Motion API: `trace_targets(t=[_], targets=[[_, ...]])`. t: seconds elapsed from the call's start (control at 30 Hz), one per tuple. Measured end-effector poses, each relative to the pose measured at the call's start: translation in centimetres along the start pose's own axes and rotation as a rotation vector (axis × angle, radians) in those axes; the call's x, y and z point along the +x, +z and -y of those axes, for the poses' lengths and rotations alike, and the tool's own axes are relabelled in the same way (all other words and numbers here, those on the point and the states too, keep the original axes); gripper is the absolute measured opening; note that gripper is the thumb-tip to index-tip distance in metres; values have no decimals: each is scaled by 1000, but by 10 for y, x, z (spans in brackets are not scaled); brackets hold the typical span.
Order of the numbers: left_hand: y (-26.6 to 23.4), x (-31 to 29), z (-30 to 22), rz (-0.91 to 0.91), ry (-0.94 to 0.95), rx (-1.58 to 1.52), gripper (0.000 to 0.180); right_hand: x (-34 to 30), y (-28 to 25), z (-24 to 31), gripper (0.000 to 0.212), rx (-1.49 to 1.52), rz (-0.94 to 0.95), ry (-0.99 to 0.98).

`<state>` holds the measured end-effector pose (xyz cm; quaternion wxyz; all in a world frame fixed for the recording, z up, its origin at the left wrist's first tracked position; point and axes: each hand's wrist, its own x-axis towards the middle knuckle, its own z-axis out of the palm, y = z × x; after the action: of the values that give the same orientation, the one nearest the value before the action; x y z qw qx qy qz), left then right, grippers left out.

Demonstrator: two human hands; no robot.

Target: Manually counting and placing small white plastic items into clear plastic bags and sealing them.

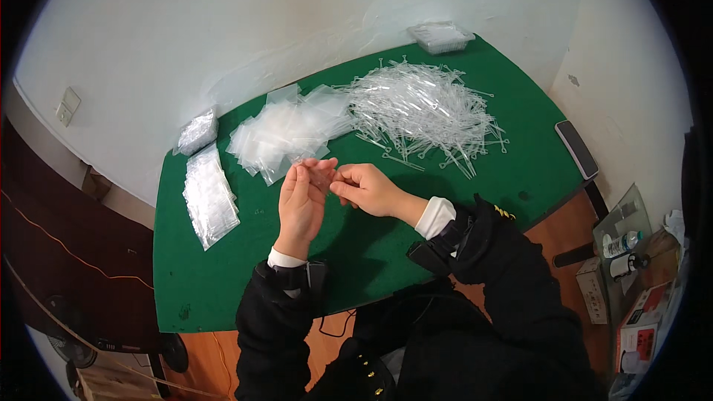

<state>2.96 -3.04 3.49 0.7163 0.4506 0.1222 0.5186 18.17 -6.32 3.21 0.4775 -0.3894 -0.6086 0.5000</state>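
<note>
Both of my hands meet above the green table, just in front of the pile of clear bags. My left hand (301,204) is palm up, with its fingers curled around a small clear plastic bag (320,179). From the right, my right hand (370,188) pinches at the same bag with thumb and forefinger. Whether anything is inside the bag is too faint to tell. Beyond my left hand spreads the loose pile of flat clear bags (281,131). A large heap of thin clear plastic sticks (420,108) with small looped ends lies beyond my right hand.
On the left lies a stack of filled clear packets (209,197), with a bulging clear bag (197,132) behind it. A clear plastic box (441,37) stands at the far edge. A dark phone (577,149) rests at the right edge of the green table (215,282).
</note>
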Motion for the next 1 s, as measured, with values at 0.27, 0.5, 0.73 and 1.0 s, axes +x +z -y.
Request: trace_targets(t=[0.27,0.5,0.73,1.0], targets=[[2,-1,2,54,23,27,23,0,-2,-1,19,-74,9,-34],[2,-2,4,49,29,238,22,2,-1,-9,18,-20,27,-50],[-7,-2,5,5,45,395,21,3,2,-8,18,11,38,-37],[1,-3,4,1,55,368,21,4,0,-13,19,-39,48,-20]])
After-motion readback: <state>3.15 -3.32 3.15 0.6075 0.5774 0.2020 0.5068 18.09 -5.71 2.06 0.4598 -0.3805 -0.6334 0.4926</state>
